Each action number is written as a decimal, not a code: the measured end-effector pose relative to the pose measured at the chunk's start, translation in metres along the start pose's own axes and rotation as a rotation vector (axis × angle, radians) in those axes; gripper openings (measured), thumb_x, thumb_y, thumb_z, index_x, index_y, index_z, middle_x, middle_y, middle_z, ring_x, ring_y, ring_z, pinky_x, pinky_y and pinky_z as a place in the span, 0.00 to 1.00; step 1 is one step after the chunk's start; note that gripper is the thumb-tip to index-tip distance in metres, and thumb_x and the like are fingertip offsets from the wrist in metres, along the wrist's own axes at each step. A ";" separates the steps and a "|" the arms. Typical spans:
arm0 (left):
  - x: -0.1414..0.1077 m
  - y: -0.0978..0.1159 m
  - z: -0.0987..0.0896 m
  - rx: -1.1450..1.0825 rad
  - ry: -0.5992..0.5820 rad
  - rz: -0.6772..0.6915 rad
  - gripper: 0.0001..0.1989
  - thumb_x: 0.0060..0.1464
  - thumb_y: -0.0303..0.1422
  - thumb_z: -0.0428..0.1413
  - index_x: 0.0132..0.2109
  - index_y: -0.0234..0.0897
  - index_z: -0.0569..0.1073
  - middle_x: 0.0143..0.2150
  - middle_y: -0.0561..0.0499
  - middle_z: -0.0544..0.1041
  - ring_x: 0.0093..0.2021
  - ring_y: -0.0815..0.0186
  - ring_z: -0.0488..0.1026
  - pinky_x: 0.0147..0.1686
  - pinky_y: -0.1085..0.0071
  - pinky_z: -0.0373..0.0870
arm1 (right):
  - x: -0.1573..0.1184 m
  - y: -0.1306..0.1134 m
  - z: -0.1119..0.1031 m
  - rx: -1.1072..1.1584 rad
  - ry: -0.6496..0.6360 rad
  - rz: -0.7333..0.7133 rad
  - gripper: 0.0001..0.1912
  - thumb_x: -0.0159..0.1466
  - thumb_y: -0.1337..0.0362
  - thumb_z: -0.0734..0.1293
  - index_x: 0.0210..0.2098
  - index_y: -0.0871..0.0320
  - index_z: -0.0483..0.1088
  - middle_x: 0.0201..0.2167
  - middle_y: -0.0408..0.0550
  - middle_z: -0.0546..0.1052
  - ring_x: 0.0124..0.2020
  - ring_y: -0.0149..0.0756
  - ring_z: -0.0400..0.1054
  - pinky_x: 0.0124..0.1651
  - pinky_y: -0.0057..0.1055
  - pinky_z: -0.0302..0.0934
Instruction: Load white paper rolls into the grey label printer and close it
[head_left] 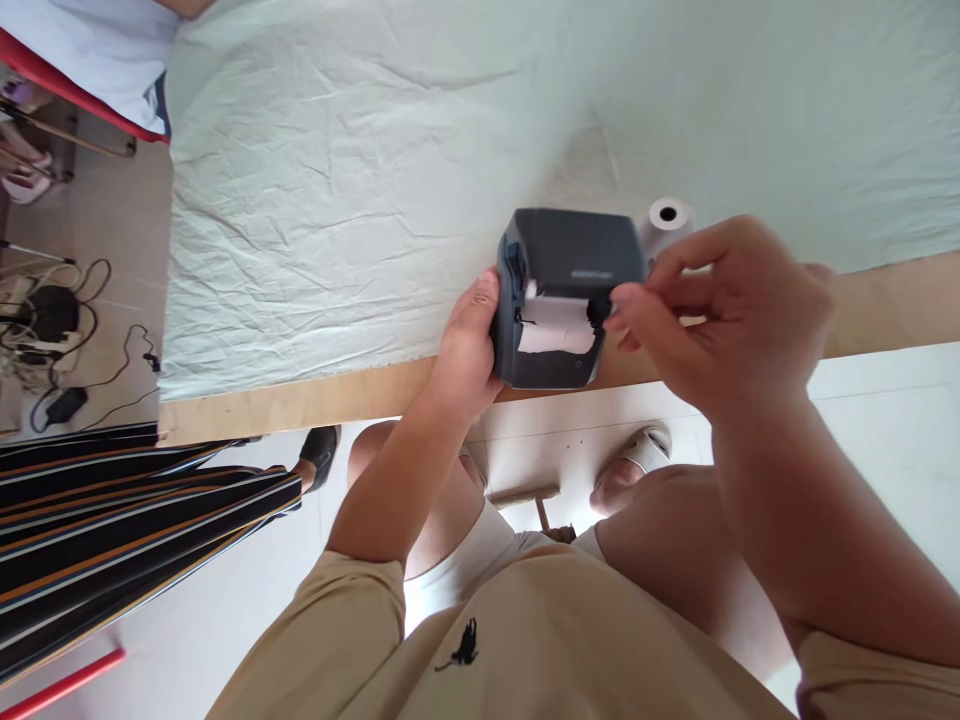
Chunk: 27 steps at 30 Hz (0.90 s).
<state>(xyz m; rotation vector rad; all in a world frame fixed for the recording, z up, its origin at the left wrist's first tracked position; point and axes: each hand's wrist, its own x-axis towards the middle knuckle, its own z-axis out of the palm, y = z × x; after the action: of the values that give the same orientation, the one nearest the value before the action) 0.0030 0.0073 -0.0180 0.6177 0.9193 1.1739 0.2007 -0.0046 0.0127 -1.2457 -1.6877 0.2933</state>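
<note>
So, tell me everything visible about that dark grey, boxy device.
The dark grey, boxy device looks like plastic, with rounded corners. Its upper panel bears a pale, unreadable marking; below, an opening shows white, uneven-edged paper, with a round mark near the bottom. In view it overlaps the pale wooden edge; whether it rests there is unclear. The bare left hand grips its left side; the bare right hand's fingertips are at its right, contact unclear.

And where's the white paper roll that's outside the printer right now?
In the head view, the white paper roll sits right of centre on the pale green sheet, beside the dark printer, partly hidden by the right hand.
</note>
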 end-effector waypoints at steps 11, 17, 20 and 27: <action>-0.007 0.010 0.011 0.083 0.033 -0.118 0.26 0.64 0.59 0.64 0.39 0.40 0.78 0.32 0.53 0.80 0.43 0.60 0.86 0.38 0.68 0.83 | 0.012 -0.007 0.015 -0.384 -0.068 -0.119 0.05 0.65 0.65 0.68 0.34 0.50 0.77 0.19 0.38 0.71 0.20 0.32 0.61 0.27 0.33 0.48; -0.009 0.014 0.015 0.093 0.034 -0.137 0.22 0.69 0.54 0.62 0.41 0.39 0.80 0.36 0.51 0.84 0.48 0.59 0.87 0.43 0.68 0.83 | 0.011 -0.003 0.006 -0.384 -0.264 -0.117 0.13 0.61 0.61 0.74 0.46 0.49 0.82 0.24 0.40 0.77 0.21 0.31 0.61 0.29 0.32 0.49; -0.007 0.015 0.016 0.004 0.001 -0.121 0.19 0.74 0.50 0.57 0.50 0.40 0.82 0.44 0.51 0.88 0.56 0.57 0.87 0.52 0.65 0.85 | 0.015 -0.012 -0.007 -0.221 -0.209 -0.105 0.14 0.62 0.63 0.74 0.48 0.49 0.82 0.30 0.40 0.82 0.22 0.30 0.66 0.27 0.32 0.58; -0.006 0.014 0.018 -0.130 -0.021 -0.161 0.22 0.75 0.51 0.54 0.57 0.39 0.83 0.52 0.49 0.90 0.65 0.51 0.85 0.64 0.58 0.83 | 0.025 -0.016 -0.034 -0.084 -0.042 0.106 0.19 0.68 0.52 0.73 0.56 0.48 0.78 0.44 0.49 0.83 0.34 0.42 0.79 0.27 0.38 0.69</action>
<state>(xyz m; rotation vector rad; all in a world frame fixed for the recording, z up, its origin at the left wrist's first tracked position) 0.0109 0.0071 0.0047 0.4421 0.8522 1.0712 0.2187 -0.0024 0.0541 -1.4024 -1.6875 0.3175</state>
